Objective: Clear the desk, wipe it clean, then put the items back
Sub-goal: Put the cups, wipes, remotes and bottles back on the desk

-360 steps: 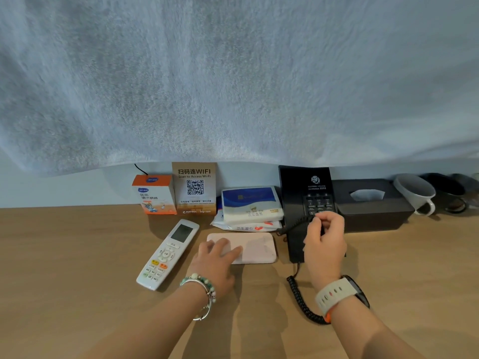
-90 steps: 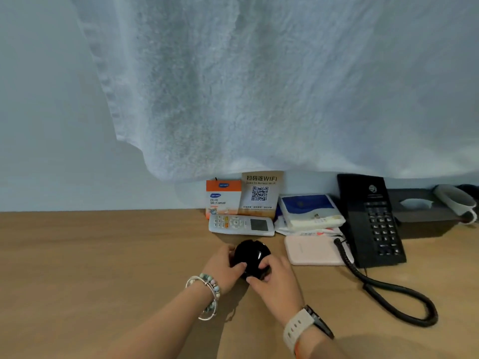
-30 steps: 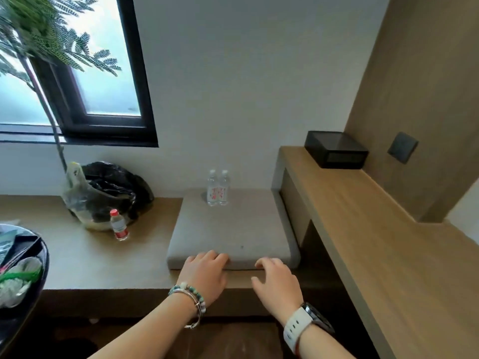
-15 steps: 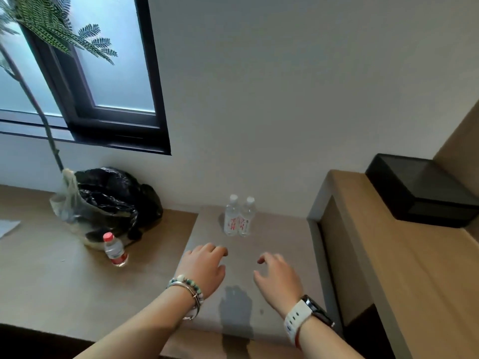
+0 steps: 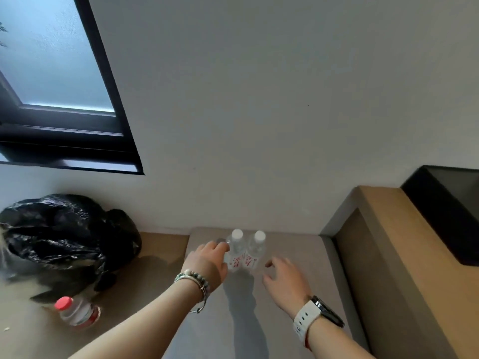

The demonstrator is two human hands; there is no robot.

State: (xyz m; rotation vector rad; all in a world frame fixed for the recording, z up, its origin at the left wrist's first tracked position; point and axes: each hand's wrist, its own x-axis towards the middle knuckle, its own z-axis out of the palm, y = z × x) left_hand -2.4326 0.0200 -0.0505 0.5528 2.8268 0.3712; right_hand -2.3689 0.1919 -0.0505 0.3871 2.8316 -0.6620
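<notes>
Both hands have reached farther across the cushion [image 5: 298, 246]. Far left sits a black bag [image 5: 64, 237], contents hidden, with a red-capped bottle [image 5: 75, 310] near it. Left hand [image 5: 207, 260] touches the left bottle [image 5: 236, 251]; grip unclear. Right hand [image 5: 285, 278], fingers spread, hovers just right of the right bottle [image 5: 255, 253].

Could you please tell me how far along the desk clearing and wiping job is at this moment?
Done, apparently: the desk's visible end holds only a black box; whether it was wiped cannot be told. In hand: the left hand touches the left bottle on the grey cushion, grip unclear; the right hand is open beside the right bottle. Left: probably carrying both bottles to the desk.
</notes>
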